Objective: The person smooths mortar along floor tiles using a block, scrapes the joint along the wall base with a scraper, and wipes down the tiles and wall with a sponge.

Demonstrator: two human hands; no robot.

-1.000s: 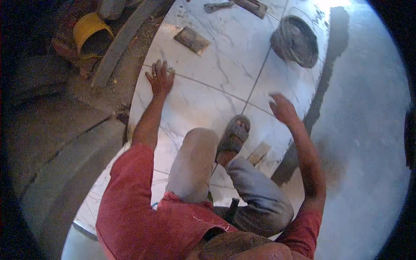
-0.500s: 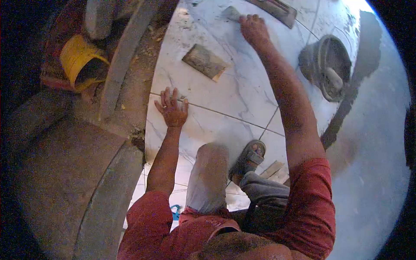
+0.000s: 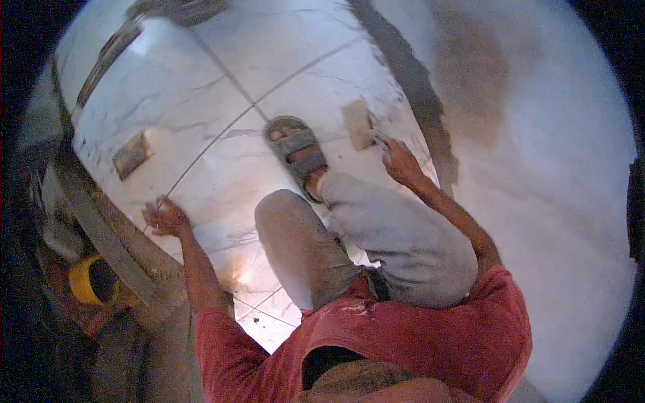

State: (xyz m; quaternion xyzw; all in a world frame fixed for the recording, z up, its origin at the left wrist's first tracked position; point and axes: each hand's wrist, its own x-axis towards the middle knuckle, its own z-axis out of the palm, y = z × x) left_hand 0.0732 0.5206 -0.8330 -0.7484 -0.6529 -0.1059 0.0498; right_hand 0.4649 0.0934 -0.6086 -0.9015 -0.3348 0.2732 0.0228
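Observation:
On the right, my right hand (image 3: 403,163) is closed around a small thin grey tool (image 3: 380,138), blurred, with its exact kind unclear. Its tip reaches a flat beige rectangular piece (image 3: 357,125) lying on the tiles. My left hand (image 3: 166,218) rests on the white marbled floor (image 3: 201,151) at the left, fingers bent and apart, holding nothing visible. It lies over a tile joint, just below a rough grey-beige rectangular slab (image 3: 132,156). My sandalled foot (image 3: 295,151) stands between the two hands.
A long dark tool (image 3: 107,60), blurred, lies at upper left. A dark round-edged object (image 3: 178,8) is cut off at the top. At lower left, a yellow bucket (image 3: 94,279) lies tipped beyond a raised edge (image 3: 101,221). A pale grey surface borders the tiles on the right.
My view has turned and shifted. My right hand has come back from the far tiles to beside the beige piece near my foot. My left hand, flat before, now has bent fingers.

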